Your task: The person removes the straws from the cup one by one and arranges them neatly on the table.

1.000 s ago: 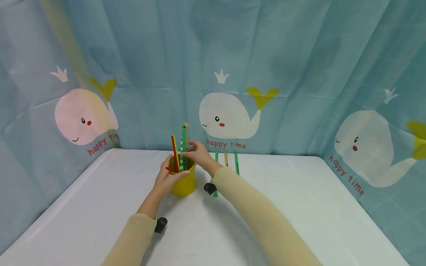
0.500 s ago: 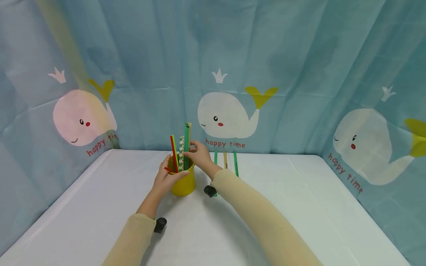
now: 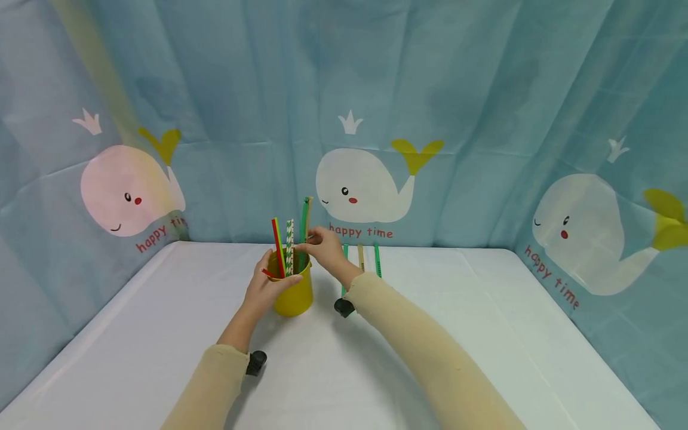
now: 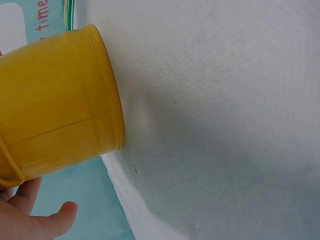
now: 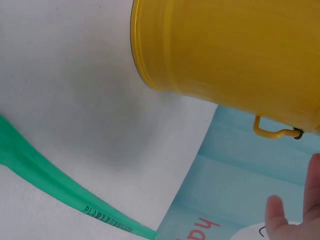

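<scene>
A small yellow bucket [image 3: 295,298] stands upright on the white table, with several straws in it. My left hand [image 3: 261,291] holds the bucket at the left, its thumb along the front rim. Over the right rim, my right hand [image 3: 328,251] pinches the upright green straws [image 3: 304,216], with a tan straw [image 3: 309,209] close behind them; the exact finger contact is partly hidden. Green-and-white striped straws [image 3: 289,239] stand in the middle of the bucket. Red straws [image 3: 277,242] and a lime straw [image 3: 280,237] lean at its left side.
Right of the bucket lie two green strips [image 3: 378,261] and a tan strip [image 3: 361,257] on the white tablecloth [image 3: 457,322]; the right forearm partly covers them. Print shows on the near green strip [image 5: 65,185]. A blue whale-patterned curtain [image 3: 242,119] borders the table.
The green and tan straws have shifted right within the bucket and now tilt rightward, apart from the striped ones. My right hand has moved slightly right with them. The left hand keeps its hold.
</scene>
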`<state>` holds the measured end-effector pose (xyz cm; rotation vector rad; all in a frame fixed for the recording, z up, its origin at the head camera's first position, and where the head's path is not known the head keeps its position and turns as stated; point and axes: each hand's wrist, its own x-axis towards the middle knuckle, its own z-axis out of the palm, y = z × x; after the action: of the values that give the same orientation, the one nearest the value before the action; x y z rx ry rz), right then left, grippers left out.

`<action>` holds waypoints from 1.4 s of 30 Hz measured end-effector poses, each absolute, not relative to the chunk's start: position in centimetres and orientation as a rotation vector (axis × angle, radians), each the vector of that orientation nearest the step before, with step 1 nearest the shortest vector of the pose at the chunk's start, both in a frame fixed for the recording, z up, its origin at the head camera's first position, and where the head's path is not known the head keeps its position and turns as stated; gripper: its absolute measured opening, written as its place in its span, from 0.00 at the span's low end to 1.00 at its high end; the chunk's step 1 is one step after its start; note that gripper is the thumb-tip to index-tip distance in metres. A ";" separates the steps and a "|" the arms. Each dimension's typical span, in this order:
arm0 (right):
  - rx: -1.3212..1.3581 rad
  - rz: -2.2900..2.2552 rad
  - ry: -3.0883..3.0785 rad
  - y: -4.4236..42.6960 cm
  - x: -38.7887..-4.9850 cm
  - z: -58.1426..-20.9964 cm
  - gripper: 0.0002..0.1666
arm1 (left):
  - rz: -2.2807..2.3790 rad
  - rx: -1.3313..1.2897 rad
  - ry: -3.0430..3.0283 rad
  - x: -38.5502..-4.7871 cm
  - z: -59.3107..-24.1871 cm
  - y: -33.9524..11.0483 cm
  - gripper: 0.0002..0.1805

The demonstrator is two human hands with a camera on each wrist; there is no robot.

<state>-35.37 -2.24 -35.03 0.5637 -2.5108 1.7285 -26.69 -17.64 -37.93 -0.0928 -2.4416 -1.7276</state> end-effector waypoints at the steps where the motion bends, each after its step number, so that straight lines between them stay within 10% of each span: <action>1: 0.577 1.741 -2.501 -2.1 -35.3 -35.0 0.19 | -1.724 -0.092 -2.444 -26.7 -37.9 -17.6 0.52; 42: 0.544 2.192 -1.840 6.0 -34.5 -28.4 0.09 | -1.730 0.017 -2.499 -26.7 -37.9 -17.7 0.56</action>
<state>-34.48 6.03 -28.39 0.5440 -1.8403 2.1923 -26.74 -17.69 -37.89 0.0165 -2.4987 -1.7301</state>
